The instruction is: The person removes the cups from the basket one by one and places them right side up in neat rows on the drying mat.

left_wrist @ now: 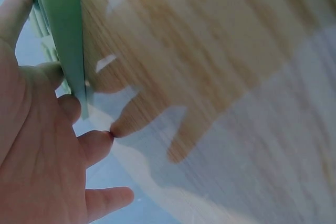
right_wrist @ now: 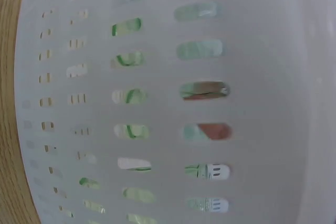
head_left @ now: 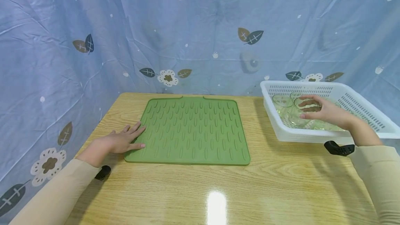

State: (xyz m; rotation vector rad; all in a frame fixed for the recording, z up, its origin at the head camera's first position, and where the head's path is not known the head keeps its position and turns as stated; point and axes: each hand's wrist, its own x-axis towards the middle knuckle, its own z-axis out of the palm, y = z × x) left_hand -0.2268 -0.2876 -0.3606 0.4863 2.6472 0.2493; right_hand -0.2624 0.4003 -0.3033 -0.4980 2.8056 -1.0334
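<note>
My left hand [head_left: 120, 141] rests at the left edge of a green ribbed mat [head_left: 193, 131], fingers spread and fairly straight. In the left wrist view, fingers [left_wrist: 44, 74] touch the side of the mat. Over at the right, my right hand [head_left: 326, 112] reaches into a white slotted basket [head_left: 293, 135]. Its thumb and curled fingers grip a clear drinking glass [head_left: 295, 118], which is tilted. More clear glasses, one of them just left of it [head_left: 280, 108], stand in the basket. The right wrist view shows mainly the basket's slotted wall [right_wrist: 262, 103], hiding most of that hand.
Under everything is a wood-grain table [head_left: 175, 193], with a bright reflection near its front. A blue patterned cloth [head_left: 200, 27] hangs behind the table and along its left side. Dark wrist devices [head_left: 339, 148] sit below the wrists.
</note>
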